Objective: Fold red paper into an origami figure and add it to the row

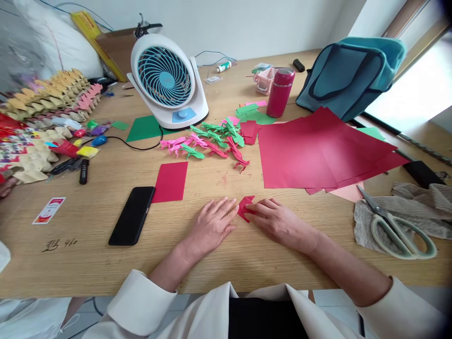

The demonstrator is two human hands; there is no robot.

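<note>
A small piece of folded red paper (246, 208) lies on the wooden table between my two hands, its top ending in pointed corners. My left hand (216, 219) rests flat with fingers stretched out, fingertips at the paper's left edge. From the other side, my right hand (278, 221) holds the paper down against the table, its fingers bent over the right part and covering it. Beyond them lies a cluster of folded paper figures in green (215, 134), pink (176, 145) and red (236, 150). A flat red sheet (171, 181) is left of my hands.
A black phone (132, 216) touches the small red sheet. Large red sheets (310, 150) and scissors (399, 226) on a crumpled cloth (365, 226) are at right. Behind stand a white fan (167, 80), a red flask (281, 93) and a teal bag (346, 77). Folded-paper chains (45, 101) fill the left.
</note>
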